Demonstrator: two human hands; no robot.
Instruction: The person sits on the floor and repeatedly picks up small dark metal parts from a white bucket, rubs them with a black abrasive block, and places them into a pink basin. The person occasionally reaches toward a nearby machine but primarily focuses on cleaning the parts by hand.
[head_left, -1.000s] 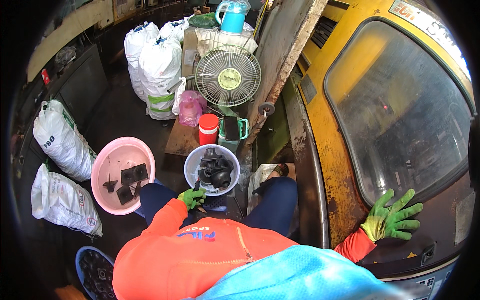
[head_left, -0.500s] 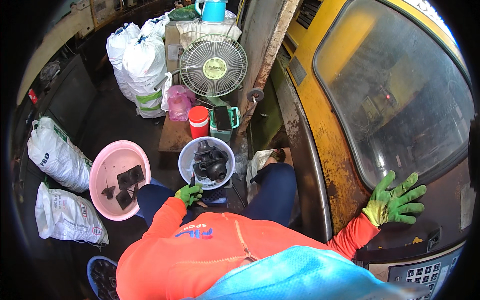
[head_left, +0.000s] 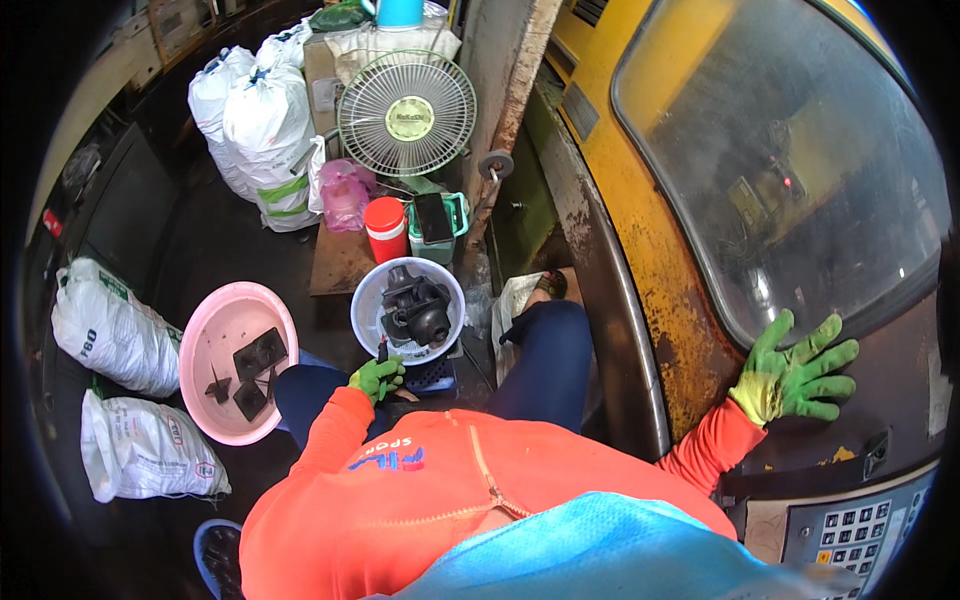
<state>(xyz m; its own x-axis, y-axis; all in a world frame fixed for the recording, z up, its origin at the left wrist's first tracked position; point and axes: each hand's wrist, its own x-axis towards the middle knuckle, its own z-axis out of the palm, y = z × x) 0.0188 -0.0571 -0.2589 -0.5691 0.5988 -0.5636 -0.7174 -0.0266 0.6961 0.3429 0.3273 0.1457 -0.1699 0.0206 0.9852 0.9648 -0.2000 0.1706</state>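
My left hand (head_left: 377, 377), in a green glove, is closed round a small dark tool with a slim upright end (head_left: 382, 348); its kind does not show clearly. It is beside the near rim of a pale basin (head_left: 358, 325) that holds several black, rounded moulded parts (head_left: 416, 305). Off to the right, my right hand (head_left: 797, 373), gloved in green and yellow, has its fingers spread against the machine's door (head_left: 725, 380) by the lower edge of the window (head_left: 800, 180). Nothing is in that hand.
A pink basin (head_left: 196, 345) with several flat black pieces (head_left: 260, 355) stands left of my knee. White sacks (head_left: 118, 330) lie farther left. Ahead are a fan (head_left: 408, 112), a red jug (head_left: 386, 230) and a phone (head_left: 434, 218). A keypad panel (head_left: 850, 535) sits low right.
The whole view has shifted a little, with things ahead now slightly farther left. My left hand still grips the tool, and my right hand stays spread on the door.
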